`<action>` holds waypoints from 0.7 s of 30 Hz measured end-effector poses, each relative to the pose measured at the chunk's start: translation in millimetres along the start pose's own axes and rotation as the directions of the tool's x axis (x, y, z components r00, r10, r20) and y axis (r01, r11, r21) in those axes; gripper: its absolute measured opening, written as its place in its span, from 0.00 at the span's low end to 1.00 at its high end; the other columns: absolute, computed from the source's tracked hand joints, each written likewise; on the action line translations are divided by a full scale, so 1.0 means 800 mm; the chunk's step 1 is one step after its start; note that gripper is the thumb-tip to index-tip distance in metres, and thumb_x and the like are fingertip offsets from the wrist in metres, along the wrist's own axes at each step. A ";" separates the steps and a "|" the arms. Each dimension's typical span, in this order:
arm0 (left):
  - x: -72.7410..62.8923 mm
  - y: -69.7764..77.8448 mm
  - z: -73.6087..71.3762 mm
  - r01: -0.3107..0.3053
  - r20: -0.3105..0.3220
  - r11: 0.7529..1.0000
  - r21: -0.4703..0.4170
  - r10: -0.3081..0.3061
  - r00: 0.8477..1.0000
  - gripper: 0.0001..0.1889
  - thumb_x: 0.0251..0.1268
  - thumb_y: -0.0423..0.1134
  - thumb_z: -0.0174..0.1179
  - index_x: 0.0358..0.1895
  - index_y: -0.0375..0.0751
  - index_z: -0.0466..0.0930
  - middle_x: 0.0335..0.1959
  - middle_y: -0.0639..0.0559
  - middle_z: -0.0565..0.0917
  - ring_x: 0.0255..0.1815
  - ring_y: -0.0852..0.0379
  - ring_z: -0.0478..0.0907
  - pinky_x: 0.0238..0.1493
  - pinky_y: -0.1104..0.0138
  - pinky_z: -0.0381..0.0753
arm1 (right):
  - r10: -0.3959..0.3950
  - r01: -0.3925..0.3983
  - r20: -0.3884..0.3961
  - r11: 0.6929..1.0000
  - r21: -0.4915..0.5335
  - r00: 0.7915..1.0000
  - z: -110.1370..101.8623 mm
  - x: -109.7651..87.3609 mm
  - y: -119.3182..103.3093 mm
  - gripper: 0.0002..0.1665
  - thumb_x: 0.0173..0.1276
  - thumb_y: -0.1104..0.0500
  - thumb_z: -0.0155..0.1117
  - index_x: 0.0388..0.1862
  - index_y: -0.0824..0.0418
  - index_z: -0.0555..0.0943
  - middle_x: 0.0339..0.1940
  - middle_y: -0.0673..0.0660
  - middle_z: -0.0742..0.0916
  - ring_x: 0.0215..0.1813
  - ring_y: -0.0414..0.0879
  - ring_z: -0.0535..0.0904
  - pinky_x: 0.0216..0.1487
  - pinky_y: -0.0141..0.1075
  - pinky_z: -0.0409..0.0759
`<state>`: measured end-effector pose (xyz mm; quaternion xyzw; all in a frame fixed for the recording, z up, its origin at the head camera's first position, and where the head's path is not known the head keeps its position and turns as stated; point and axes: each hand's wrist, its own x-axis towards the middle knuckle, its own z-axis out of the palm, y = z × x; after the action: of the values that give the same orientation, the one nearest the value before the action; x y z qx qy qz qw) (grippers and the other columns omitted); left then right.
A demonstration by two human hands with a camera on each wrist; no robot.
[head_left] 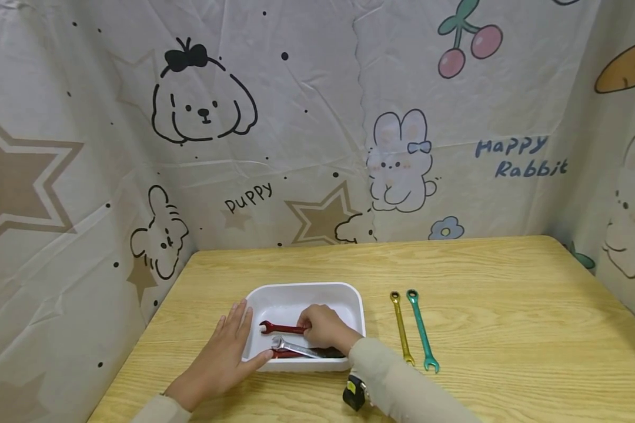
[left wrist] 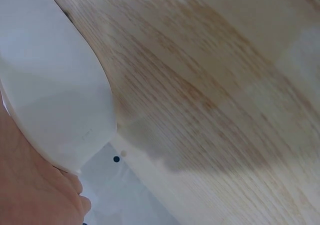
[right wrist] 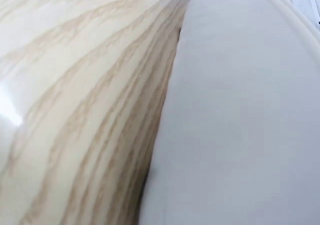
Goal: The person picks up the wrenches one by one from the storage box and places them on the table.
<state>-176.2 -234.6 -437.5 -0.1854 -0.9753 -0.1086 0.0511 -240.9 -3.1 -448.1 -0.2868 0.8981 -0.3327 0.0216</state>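
Tray (head_left: 307, 365) sits on the surface (head_left: 497, 305), directly before the person. Left hand (head_left: 219, 346) lies against its left end: fingers straight, side by side with slight gaps, thumb set apart along the near edge. Reads as a brace, likely to stop the tray sliding; left wrist view agrees, palm side by the wall.

Right hand (head_left: 323, 326) reaches inside. Its fingers curl in a pinch on the red wrench (head_left: 286, 329), near the right end, leaving the open end free and pointing left. A grip at one end probably suits angling it within the walls. Whether the wrench bears on the tray floor or hangs just above, cannot tell. Right wrist view shows no fingers.

Nearer the person, in the tray: silver wrench (head_left: 296, 348) aslant over a second red one (head_left: 286, 354), a dark piece at their right, partly hidden.

Right of the tray, gold wrench (head_left: 400, 323) and green wrench (head_left: 420, 323) lie nearly parallel, apart, ring ends away; the spacing presumably makes each easy to pick up singly.
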 end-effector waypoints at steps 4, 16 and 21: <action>0.000 -0.001 0.001 0.000 -0.004 1.000 0.009 0.000 1.000 0.51 0.63 0.69 0.49 0.73 0.27 0.51 0.76 0.35 0.48 0.77 0.39 0.44 0.72 0.44 0.48 | 0.008 -0.006 -0.036 0.999 0.048 0.999 -0.004 0.001 -0.001 0.11 0.45 0.75 0.59 0.26 0.65 0.84 0.19 0.50 0.80 0.25 0.39 0.68 0.27 0.31 0.68; 0.000 0.001 -0.001 0.007 0.011 1.000 0.024 -0.007 1.000 0.51 0.63 0.69 0.48 0.72 0.26 0.51 0.76 0.34 0.49 0.76 0.39 0.45 0.73 0.45 0.48 | 0.099 -0.088 -0.061 0.983 0.162 0.993 -0.028 0.004 -0.008 0.06 0.54 0.73 0.63 0.30 0.66 0.83 0.22 0.51 0.80 0.27 0.39 0.70 0.29 0.30 0.69; 0.000 0.003 -0.003 0.022 0.026 1.000 0.009 -0.022 0.999 0.52 0.63 0.69 0.49 0.73 0.25 0.50 0.76 0.34 0.48 0.77 0.39 0.44 0.73 0.45 0.47 | 0.128 -0.110 -0.063 0.965 0.237 0.990 -0.046 0.003 -0.010 0.05 0.56 0.73 0.63 0.32 0.67 0.83 0.23 0.50 0.79 0.27 0.39 0.70 0.27 0.29 0.68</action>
<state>-175.5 -233.2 -434.5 -0.1758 -0.9784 -0.1025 0.0378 -247.7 12.4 -414.1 -0.2148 0.8687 -0.4445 0.0401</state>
